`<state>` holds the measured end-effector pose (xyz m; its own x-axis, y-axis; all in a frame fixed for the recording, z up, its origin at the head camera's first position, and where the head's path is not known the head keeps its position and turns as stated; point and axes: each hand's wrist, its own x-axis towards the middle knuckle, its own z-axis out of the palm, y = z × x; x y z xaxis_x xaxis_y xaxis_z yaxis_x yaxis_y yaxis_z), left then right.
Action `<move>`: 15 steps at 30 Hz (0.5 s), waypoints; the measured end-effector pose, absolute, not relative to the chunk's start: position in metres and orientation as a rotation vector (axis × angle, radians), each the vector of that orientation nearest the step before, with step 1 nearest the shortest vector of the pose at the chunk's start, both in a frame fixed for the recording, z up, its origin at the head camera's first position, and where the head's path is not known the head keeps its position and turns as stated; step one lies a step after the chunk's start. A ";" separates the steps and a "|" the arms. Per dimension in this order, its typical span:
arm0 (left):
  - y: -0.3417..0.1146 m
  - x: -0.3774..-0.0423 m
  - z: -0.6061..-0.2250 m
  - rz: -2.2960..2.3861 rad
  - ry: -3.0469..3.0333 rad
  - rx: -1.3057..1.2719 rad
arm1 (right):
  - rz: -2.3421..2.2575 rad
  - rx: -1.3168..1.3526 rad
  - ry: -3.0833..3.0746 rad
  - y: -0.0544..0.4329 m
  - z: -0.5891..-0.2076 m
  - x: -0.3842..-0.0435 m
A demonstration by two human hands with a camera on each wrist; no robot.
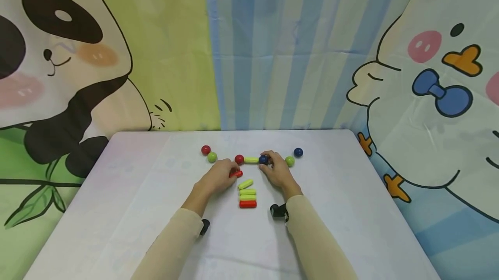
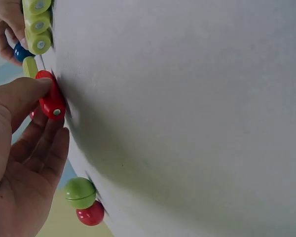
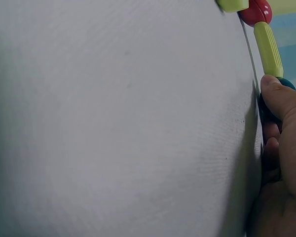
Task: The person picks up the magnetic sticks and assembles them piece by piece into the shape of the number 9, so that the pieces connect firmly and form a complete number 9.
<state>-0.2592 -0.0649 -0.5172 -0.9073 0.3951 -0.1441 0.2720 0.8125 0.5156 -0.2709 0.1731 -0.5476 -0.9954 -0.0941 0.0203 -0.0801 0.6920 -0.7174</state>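
Observation:
My left hand (image 1: pixel 218 177) pinches a short red rod (image 2: pixel 52 96) between thumb and fingers, just over the white table; a pale metal disc shows on the rod's end. With thumb and fingers, my right hand (image 1: pixel 279 172) grips a dark blue ball (image 1: pixel 263 159). That ball sits at the right end of a yellow-green rod (image 1: pixel 251 160), and a red ball (image 1: pixel 239 159) is at the rod's left end. The three form a straight row. The red rod lies close below the red ball in the head view.
Three yellow-green rods (image 1: pixel 247 192) and another red rod (image 1: pixel 247 204) lie stacked front to back between the forearms. A red ball (image 1: pixel 205 150) and green ball (image 1: pixel 212 157) are at left; a green ball (image 1: pixel 290 161) and blue ball (image 1: pixel 298 152) at right. Behind hangs a printed curtain (image 1: pixel 273 55).

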 end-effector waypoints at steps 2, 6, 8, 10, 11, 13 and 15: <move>-0.064 -0.259 -0.516 0.744 2.756 0.518 | -1.223 -0.141 2.883 0.173 -0.549 -0.272; -0.066 -0.257 -0.517 0.848 2.733 0.454 | -1.228 -0.172 2.894 0.171 -0.553 -0.271; -0.067 -0.255 -0.519 0.910 2.714 0.381 | -1.225 -0.188 2.882 0.170 -0.554 -0.270; -0.068 -0.253 -0.520 0.951 2.701 0.332 | -1.225 -0.192 2.871 0.170 -0.556 -0.269; -0.068 -0.253 -0.520 0.971 2.700 0.315 | -1.230 -0.192 2.872 0.171 -0.556 -0.269; -0.068 -0.253 -0.521 1.015 2.698 0.290 | -1.241 -0.173 2.875 0.171 -0.556 -0.270; -0.066 -0.254 -0.520 1.063 2.694 0.275 | -1.253 -0.166 2.886 0.173 -0.556 -0.270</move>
<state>-0.2542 -0.0662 -0.5204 -0.9556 0.2566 -0.1452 0.0883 0.7190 0.6894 -0.2703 0.1729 -0.5559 -0.9944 -0.0930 0.0498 -0.0999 0.6780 -0.7283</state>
